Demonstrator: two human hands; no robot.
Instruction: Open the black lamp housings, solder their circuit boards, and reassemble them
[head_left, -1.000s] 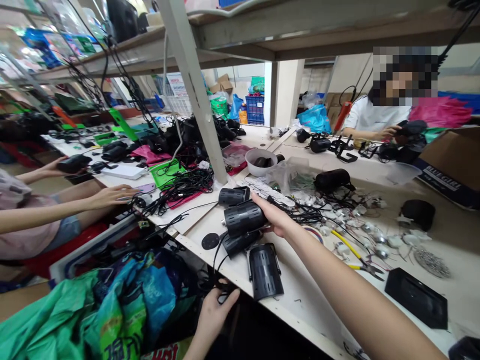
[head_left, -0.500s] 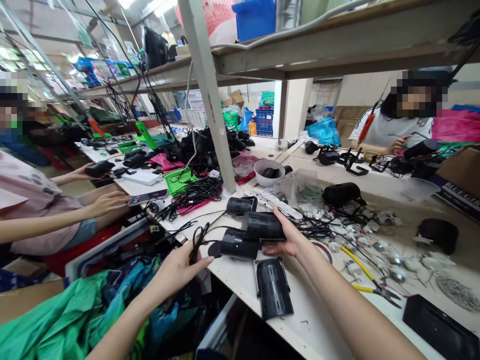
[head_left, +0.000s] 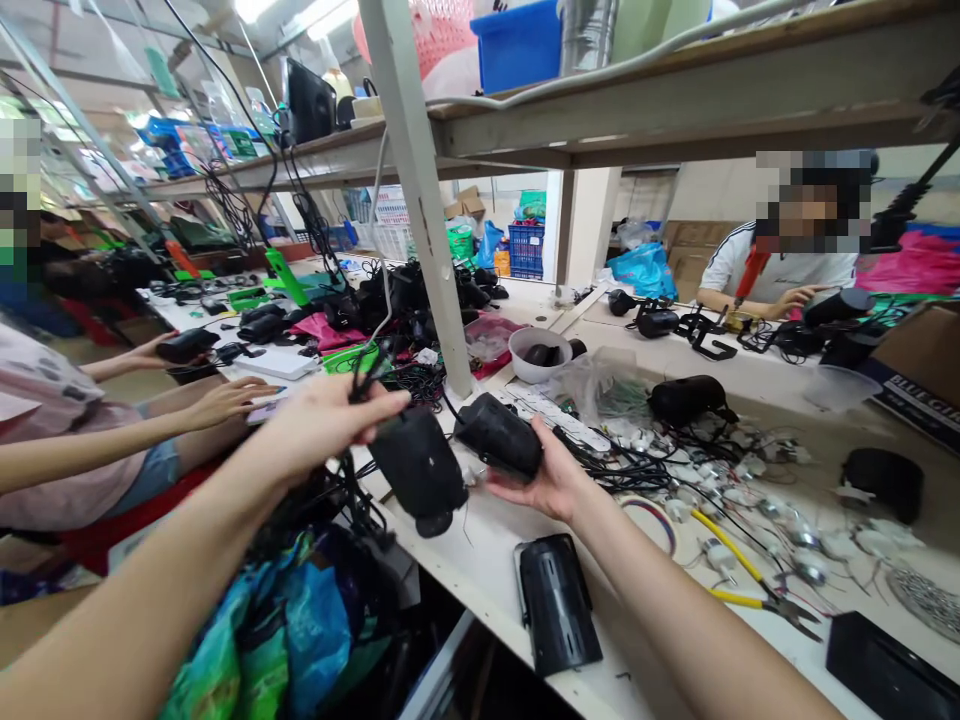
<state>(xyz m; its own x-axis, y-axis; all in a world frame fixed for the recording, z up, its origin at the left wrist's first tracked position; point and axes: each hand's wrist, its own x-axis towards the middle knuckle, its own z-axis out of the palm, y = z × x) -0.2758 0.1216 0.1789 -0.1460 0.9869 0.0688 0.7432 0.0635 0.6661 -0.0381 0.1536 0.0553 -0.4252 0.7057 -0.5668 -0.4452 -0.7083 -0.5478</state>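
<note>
My left hand (head_left: 330, 415) is closed on a bunched black cable (head_left: 365, 378), held above the table edge. Below it hangs a black cylindrical housing (head_left: 420, 465), tilted, with a small round knob at its lower end. My right hand (head_left: 551, 485) grips a second black housing (head_left: 499, 437) from its right end, the fingers under it and the thumb on top. These two housings are close together but apart. Nearer to me, a slotted black housing with a bracket (head_left: 559, 605) lies on the white table (head_left: 480, 570).
Right of my right arm lie yellow-handled pliers (head_left: 739, 570), a tape roll (head_left: 649, 525) and many small wired parts. A white bowl (head_left: 538, 355) stands by the shelf post (head_left: 424, 200). One co-worker's hands (head_left: 232, 398) are at the left; another person (head_left: 780, 270) sits across the table.
My left hand has risen and moved left with the cable, and a housing now hangs below it. My right hand has lifted its housing off the table and moved slightly left.
</note>
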